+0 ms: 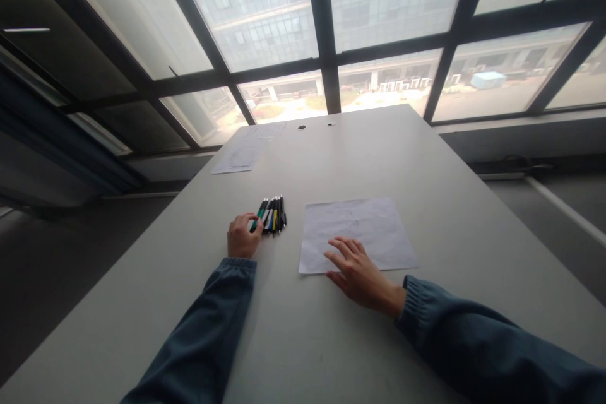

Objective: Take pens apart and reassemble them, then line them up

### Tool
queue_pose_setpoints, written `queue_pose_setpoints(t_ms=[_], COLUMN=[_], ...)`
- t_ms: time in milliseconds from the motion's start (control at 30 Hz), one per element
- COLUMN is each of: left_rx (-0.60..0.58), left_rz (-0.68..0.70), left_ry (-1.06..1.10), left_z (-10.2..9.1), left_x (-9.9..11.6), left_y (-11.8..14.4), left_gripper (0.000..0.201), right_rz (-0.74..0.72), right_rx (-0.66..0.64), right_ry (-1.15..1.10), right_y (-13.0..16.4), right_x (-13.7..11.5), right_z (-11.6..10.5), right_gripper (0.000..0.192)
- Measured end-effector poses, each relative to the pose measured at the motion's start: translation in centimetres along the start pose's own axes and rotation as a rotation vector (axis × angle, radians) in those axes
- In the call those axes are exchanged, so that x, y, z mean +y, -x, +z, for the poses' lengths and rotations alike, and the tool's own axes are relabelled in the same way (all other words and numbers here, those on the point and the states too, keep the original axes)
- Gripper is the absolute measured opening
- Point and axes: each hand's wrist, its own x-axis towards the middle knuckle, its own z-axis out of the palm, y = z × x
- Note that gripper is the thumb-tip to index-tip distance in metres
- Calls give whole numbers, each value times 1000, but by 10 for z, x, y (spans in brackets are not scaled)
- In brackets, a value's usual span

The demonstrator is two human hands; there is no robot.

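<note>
A row of several pens [273, 217] lies side by side on the table, with green, white, blue, yellow and black barrels. At its left end, my left hand [243, 235] has thumb and forefinger curled around the lower part of a green pen [261, 209]; the other fingers are bent and partly hidden. A sheet of white paper [379, 233] with faint marks lies to the right of the pens. Over its lower edge my right hand [353, 268] rests with the fingers spread, and nothing is in it.
The white table [303, 341] runs away toward large windows [379, 0] with dark frames. More paper sheets [241, 154] lie at its far left. Two round holes, one a cable hole [302, 127], sit near the far edge. A blue curtain [61, 132] hangs at left.
</note>
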Motion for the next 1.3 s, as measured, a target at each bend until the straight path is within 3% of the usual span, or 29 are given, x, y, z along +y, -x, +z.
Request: queue_pose_setpoints(t_ms=[133, 267, 433, 700, 867, 1033, 1167, 1233, 1300], left_rx=[4, -117, -315, -495, -559, -525, -488, -502, -589], left_rz=[-195, -345, -385, -376, -391, -565, -613, -559, -471], left_ry=[78, 150, 126, 80, 32, 222, 623, 784, 907], left_z=[0, -5, -10, -21, -29, -50, -68, -68, -61], left_x=[-10, -16, -22, -28, -21, -20, 10, 42, 81], left_y=[-4, -11, -27, -55, -65, -74, -75, -69, -59], left_gripper=[28, 39, 42, 35, 26, 36, 51, 55, 56], right_rz=[17, 33, 29, 88, 92, 87, 58, 58, 83], right_rx=[42, 49, 39, 11, -7, 56, 134, 164, 198], right_ry=[-27, -34, -34, 18, 48, 20, -89, -190, -317], right_y=[-1, -1, -1, -1, -2, -3, -5, -7, -9], right_x=[1, 4, 5, 8, 7, 8, 6, 4, 1], right_z=[1, 3, 4, 7, 6, 5, 2, 0, -3], right_gripper=[31, 29, 29, 22, 20, 25, 26, 27, 26])
